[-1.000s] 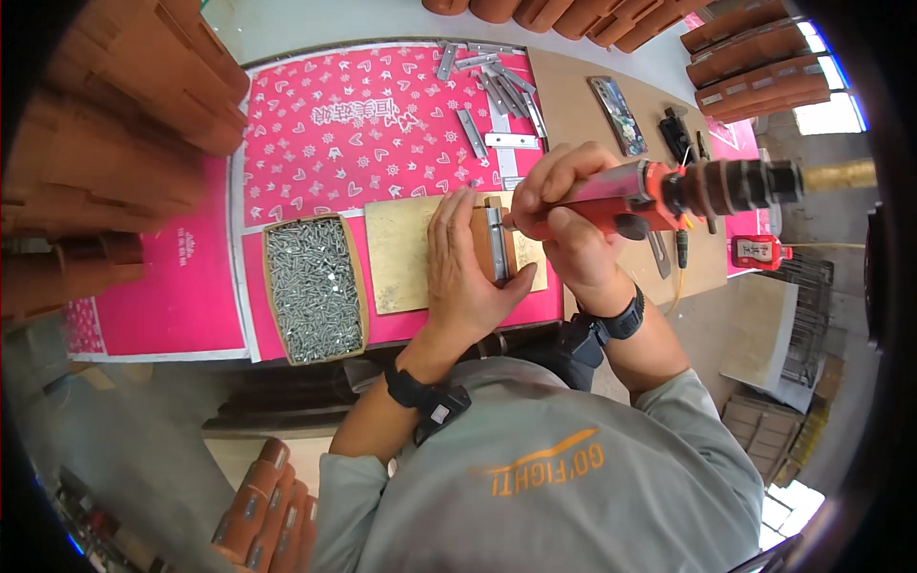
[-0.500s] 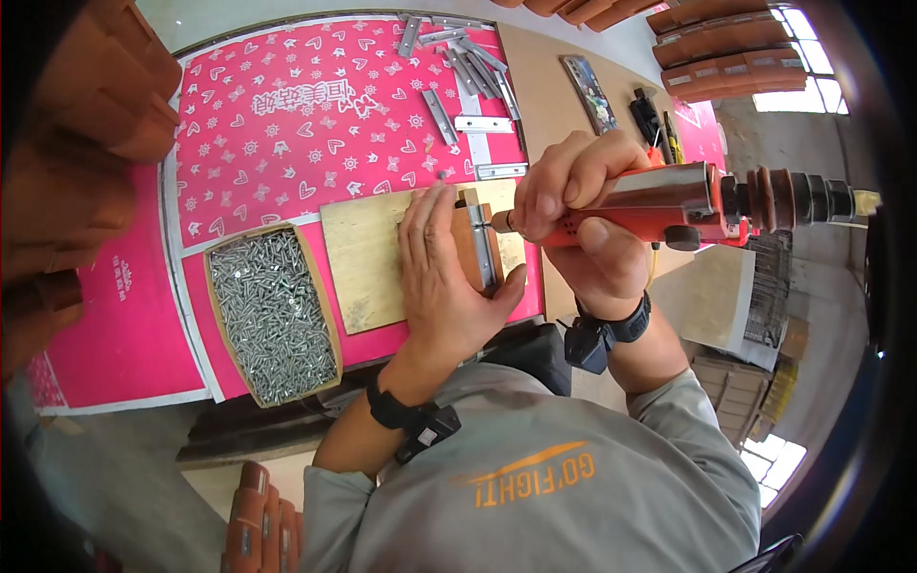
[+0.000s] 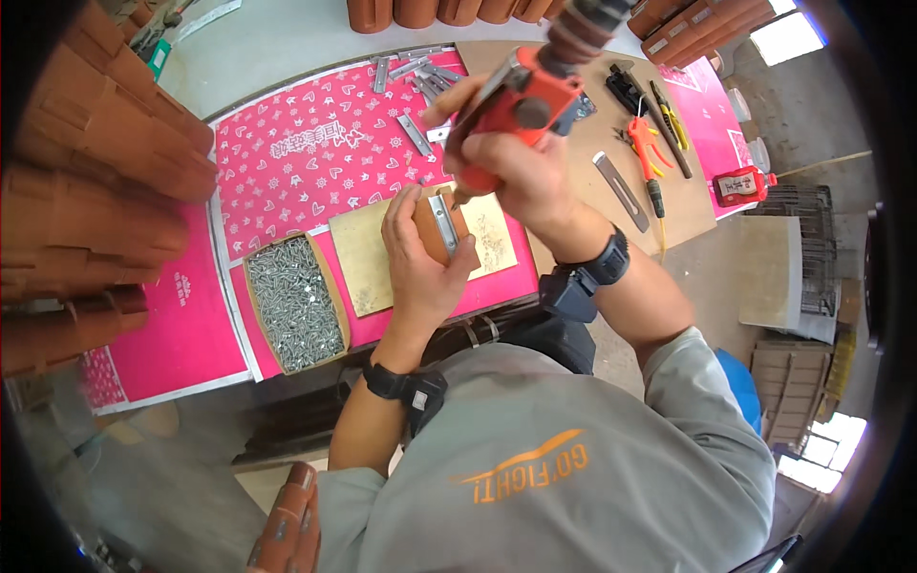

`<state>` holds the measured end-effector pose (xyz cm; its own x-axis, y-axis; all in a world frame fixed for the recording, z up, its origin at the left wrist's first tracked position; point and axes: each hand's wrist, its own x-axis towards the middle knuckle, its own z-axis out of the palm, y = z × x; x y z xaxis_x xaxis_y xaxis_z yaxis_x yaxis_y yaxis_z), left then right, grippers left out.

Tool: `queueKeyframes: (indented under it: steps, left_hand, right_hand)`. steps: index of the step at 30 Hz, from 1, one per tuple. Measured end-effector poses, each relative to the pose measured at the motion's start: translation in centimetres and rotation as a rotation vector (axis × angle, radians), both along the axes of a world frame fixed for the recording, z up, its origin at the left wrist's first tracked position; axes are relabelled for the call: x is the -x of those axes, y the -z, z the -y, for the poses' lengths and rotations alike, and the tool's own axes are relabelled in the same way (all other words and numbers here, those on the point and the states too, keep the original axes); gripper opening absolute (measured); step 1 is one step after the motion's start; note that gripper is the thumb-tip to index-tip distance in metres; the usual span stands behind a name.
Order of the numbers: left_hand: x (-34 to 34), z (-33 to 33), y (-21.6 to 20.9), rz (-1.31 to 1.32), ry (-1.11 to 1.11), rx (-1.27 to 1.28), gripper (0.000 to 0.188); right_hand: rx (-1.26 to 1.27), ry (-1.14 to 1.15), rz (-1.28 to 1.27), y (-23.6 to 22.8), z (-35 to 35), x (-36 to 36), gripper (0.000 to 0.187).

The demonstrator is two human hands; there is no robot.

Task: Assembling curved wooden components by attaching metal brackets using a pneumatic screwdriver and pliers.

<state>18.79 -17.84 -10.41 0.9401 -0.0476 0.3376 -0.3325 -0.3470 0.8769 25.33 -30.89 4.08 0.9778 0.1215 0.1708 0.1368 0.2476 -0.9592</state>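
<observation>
My left hand (image 3: pixel 420 253) grips a brown-orange block (image 3: pixel 428 229) between thumb and fingers. A silver metal strip (image 3: pixel 443 224) lies along the block's top face. Underneath is a pale wooden board (image 3: pixel 363 263). My right hand (image 3: pixel 525 167) is wrapped round a red power screwdriver (image 3: pixel 501 113), held steeply tilted. Its lower tip is beside the block's right edge, and whether the two touch I cannot tell. To the left of the board, a cardboard box (image 3: pixel 331 286) holds many small silver screws (image 3: pixel 291 306).
Loose metal strips (image 3: pixel 415 136) lie beyond the board on the pink patterned covering (image 3: pixel 277 172). On the right are a slotted metal bar (image 3: pixel 621 191), orange-handled pliers (image 3: pixel 650 148) and a red bottle (image 3: pixel 743 186). Stacked brown pieces (image 3: pixel 115 210) line the left side.
The screwdriver has swung from lying nearly level to a steep tilt, its rear end now farther from me. The block has turned slightly in my left hand. The whole view has shifted.
</observation>
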Motion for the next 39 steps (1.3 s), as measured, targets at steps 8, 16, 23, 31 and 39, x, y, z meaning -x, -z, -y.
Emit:
queueKeyframes:
  steps: [8, 16, 23, 31, 39]
  left_hand:
    - [-0.1, -0.5, 0.7, -0.120, 0.036, 0.118, 0.067]
    - [-0.3, -0.4, 0.6, -0.220, 0.085, 0.186, 0.060]
    - [-0.2, -0.2, -0.6, -0.320, 0.056, 0.260, 0.049]
    - [-1.6, 0.1, -1.6, -0.462, -0.099, 0.326, 0.020]
    - [-1.2, 0.0, -1.2, -0.479, -0.092, 0.351, 0.026]
  right_hand:
    - [0.162, 0.050, 0.065, 0.8, 4.9, 0.7, 0.028]
    - [0.199, 0.079, 0.083, 6.3, 7.4, 1.4, 0.029]
    - [0.222, 0.130, 0.123, 7.7, 8.9, 1.7, 0.026]
    - [0.258, 0.140, 0.180, 9.1, 8.9, 1.5, 0.027]
    - [0.248, 0.175, 0.262, 10.7, 9.4, 0.9, 0.034]
